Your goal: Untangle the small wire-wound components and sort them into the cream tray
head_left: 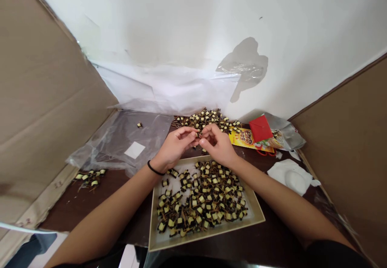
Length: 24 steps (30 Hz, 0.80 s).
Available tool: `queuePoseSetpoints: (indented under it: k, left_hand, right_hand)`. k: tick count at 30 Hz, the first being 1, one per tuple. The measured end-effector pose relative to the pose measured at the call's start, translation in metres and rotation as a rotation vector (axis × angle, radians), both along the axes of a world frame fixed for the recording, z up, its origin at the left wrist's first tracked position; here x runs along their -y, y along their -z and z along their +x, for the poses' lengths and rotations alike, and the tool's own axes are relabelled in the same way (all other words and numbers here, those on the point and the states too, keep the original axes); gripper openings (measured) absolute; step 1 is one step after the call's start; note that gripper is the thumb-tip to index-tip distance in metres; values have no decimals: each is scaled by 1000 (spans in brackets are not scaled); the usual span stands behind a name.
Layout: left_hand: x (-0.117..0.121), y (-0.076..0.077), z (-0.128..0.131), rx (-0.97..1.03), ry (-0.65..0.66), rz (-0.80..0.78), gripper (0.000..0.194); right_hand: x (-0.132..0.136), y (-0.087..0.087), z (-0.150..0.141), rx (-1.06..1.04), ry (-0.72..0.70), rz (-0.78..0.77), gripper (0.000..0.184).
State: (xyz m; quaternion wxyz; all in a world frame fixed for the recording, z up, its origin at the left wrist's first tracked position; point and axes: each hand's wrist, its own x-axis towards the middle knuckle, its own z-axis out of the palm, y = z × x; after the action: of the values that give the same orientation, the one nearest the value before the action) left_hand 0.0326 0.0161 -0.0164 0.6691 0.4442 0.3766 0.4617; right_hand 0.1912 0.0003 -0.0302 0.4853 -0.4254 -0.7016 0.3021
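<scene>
My left hand [177, 145] and my right hand [220, 146] meet above the far edge of a shallow tray [208, 235]. Between their fingertips is a small black-and-yellow wired coil [198, 135], partly covered by the fingers. The left thumb and forefinger pinch it. My right fingers are curled against its other side, and their exact grip is partly hidden. Many similar coils [199, 199] with thin brownish leads lie jumbled in the tray. Just behind the hands, a loose pile of the same coils [208, 118] rests against the white wall.
Clear plastic sheeting [121, 135] covers the table's left side, with a white square [134, 150] and one coil [139, 125] on it. More coils [90, 178] lie nearer left. Rightward are a yellow snack packet [242, 139], red scissors [266, 153] and crumpled tissue [290, 175]. Cardboard walls flank both sides.
</scene>
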Motion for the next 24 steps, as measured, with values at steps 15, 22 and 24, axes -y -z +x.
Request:
queuePoseSetpoints:
  k: [15,22,24]
  left_hand:
    - [2,-2,-1,-120,11,62,32]
    - [1,-1,-2,-205,7,124,33]
    - [1,-1,-2,-205,8,118,33]
  right_hand:
    - [-2,-2,3,76,25,57,21]
    - [-5,0,4,-46,1,-104,24]
    - [-5,-1,4,-78,-16,-138,26]
